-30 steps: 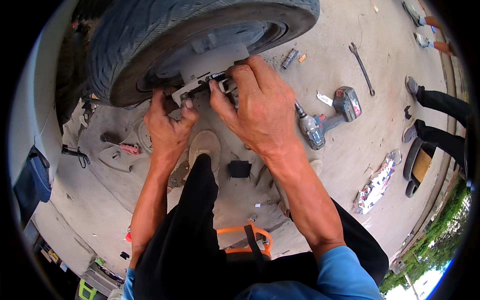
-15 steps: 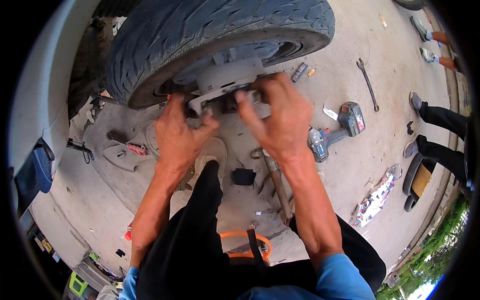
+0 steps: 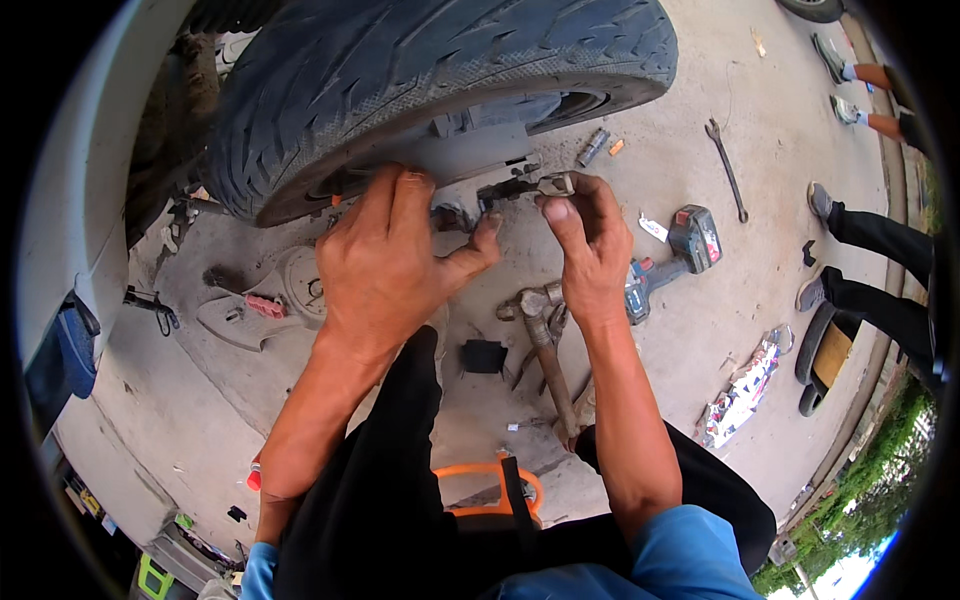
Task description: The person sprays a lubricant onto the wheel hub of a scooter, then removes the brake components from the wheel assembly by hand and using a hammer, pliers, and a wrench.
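Note:
A large black tyre (image 3: 440,50) stands at the top, with a grey metal plate (image 3: 470,148) at its hub. Below the plate my left hand (image 3: 380,265) has its fingers curled over a grey metal part (image 3: 450,215), its thumb near a small dark fitting (image 3: 495,192). My right hand (image 3: 595,250) pinches a small silver metal piece (image 3: 555,183) just right of that fitting. What lies under my left fingers is mostly hidden.
An impact driver (image 3: 640,290), spanner (image 3: 730,170), hammer (image 3: 540,350) and socket (image 3: 593,147) lie on the concrete. A vehicle panel (image 3: 90,230) borders the left. People's legs (image 3: 880,290) and loose tyres (image 3: 810,365) are at the right. An orange-framed stool (image 3: 470,470) is beneath me.
My left hand has moved right, its fingers now higher over the part. My right hand has shifted right and turned, now pinching the silver piece. More of the hammer shows between my arms.

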The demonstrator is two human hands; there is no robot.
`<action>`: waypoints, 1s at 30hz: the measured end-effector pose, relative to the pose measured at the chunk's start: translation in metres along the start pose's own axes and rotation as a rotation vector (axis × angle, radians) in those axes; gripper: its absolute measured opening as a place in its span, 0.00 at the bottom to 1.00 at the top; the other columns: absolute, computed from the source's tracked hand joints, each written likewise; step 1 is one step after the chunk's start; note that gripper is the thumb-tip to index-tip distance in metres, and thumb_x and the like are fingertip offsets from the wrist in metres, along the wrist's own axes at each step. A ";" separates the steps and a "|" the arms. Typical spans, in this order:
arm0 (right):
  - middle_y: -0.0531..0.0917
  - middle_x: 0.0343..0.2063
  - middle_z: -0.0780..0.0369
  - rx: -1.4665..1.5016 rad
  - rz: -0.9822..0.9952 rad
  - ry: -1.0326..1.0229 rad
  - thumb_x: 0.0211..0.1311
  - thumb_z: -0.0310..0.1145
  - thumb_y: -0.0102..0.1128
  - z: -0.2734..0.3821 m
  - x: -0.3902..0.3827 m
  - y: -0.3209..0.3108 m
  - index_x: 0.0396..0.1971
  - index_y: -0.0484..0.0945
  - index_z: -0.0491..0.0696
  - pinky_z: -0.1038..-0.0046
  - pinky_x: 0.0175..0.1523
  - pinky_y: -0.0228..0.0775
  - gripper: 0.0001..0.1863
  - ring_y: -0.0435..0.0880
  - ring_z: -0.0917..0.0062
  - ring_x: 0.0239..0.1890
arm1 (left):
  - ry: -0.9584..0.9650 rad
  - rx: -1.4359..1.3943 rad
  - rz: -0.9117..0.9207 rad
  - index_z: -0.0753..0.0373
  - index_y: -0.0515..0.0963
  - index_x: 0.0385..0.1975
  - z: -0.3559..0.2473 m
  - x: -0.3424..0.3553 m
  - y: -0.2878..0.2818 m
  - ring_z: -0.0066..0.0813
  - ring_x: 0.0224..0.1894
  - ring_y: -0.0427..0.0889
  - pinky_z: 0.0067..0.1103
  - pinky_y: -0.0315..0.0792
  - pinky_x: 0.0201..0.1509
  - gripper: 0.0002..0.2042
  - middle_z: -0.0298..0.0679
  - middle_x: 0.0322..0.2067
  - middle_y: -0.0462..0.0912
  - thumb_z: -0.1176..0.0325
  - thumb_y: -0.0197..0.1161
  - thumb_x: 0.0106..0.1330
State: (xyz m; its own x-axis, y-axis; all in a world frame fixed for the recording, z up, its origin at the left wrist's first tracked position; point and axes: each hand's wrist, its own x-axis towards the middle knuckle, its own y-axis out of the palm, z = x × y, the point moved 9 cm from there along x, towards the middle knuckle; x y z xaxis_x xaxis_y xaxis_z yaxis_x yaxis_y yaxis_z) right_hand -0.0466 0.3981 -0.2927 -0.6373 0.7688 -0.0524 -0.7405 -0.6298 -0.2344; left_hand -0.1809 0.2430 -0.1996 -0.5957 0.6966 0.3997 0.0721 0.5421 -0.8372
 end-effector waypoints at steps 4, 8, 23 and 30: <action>0.82 0.46 0.46 -0.574 0.034 0.341 0.62 0.43 0.72 -0.084 -0.084 -0.041 0.56 0.72 0.36 0.60 0.54 0.77 0.32 0.85 0.53 0.44 | -0.033 -0.103 -0.060 0.66 0.77 0.42 0.026 -0.019 0.006 0.41 0.28 0.84 0.30 0.80 0.32 0.22 0.45 0.34 0.82 0.59 0.75 0.54; 0.80 0.50 0.40 -0.868 0.196 0.448 0.61 0.45 0.74 -0.125 -0.162 -0.048 0.54 0.70 0.35 0.54 0.54 0.76 0.34 0.83 0.45 0.49 | -0.240 -0.360 -0.103 0.66 0.74 0.42 0.054 -0.045 0.021 0.40 0.27 0.83 0.30 0.78 0.32 0.22 0.43 0.32 0.79 0.61 0.75 0.56; 0.84 0.25 0.50 -0.457 0.163 0.533 0.64 0.43 0.71 -0.005 -0.155 -0.037 0.51 0.73 0.38 0.65 0.35 0.76 0.27 0.86 0.63 0.26 | 0.003 -0.272 -0.026 0.69 0.78 0.49 0.028 -0.028 0.006 0.51 0.38 0.84 0.36 0.78 0.39 0.19 0.50 0.43 0.79 0.72 0.74 0.60; 0.87 0.34 0.48 -0.592 0.280 -0.206 0.58 0.39 0.77 0.115 -0.129 0.001 0.58 0.70 0.39 0.62 0.36 0.83 0.34 0.89 0.54 0.30 | -0.052 -0.301 -0.095 0.65 0.79 0.46 0.039 -0.034 0.016 0.52 0.39 0.84 0.38 0.80 0.40 0.18 0.46 0.44 0.81 0.73 0.74 0.56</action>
State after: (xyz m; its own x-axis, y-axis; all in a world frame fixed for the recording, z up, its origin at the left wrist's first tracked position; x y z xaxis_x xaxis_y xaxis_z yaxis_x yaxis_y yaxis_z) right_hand 0.0104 0.2851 -0.1746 -0.8587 0.5122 -0.0161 -0.3380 -0.5897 -0.7335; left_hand -0.1910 0.2095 -0.2415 -0.6511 0.6150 0.4448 0.2425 0.7238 -0.6459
